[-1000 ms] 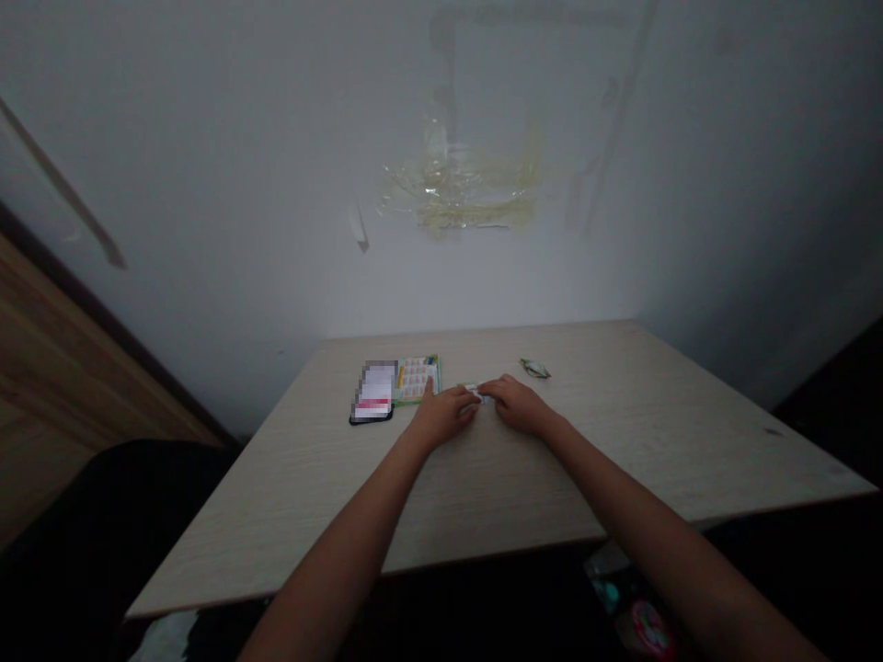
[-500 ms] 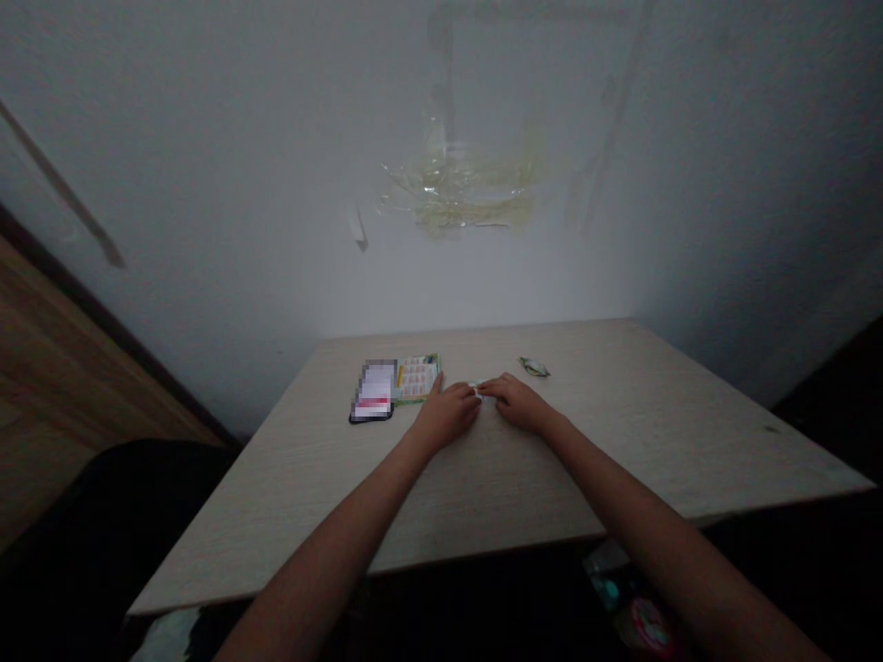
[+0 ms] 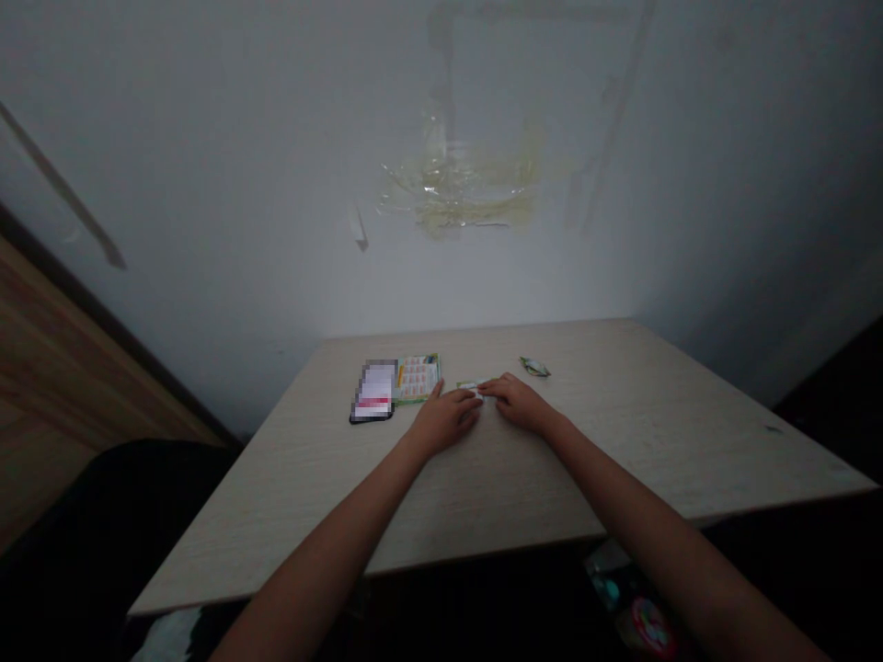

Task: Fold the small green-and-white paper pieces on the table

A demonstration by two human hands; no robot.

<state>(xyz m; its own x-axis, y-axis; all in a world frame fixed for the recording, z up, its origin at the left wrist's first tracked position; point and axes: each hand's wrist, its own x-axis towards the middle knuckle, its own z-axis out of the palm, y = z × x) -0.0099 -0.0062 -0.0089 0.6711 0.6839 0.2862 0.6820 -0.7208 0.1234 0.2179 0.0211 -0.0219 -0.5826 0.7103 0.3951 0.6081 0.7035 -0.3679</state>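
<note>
My left hand (image 3: 445, 416) and my right hand (image 3: 519, 401) meet at the middle of a pale wooden table (image 3: 621, 441). Their curled fingertips pinch a small white and green piece of paper (image 3: 473, 388) that lies between them on the tabletop. Most of the paper is hidden under the fingers. Just left of my left hand lies a green and orange printed card (image 3: 417, 378), and beside it a dark phone (image 3: 373, 393) with a lit screen.
A small folded green-and-white paper shape (image 3: 534, 368) sits behind my right hand. The table butts against a white wall with yellowed tape residue (image 3: 462, 188). Colourful packets (image 3: 635, 616) lie on the dark floor below the front edge.
Both hands stay at the small paper with only slight finger shifts; a bit more of the paper shows behind the fingertips now.
</note>
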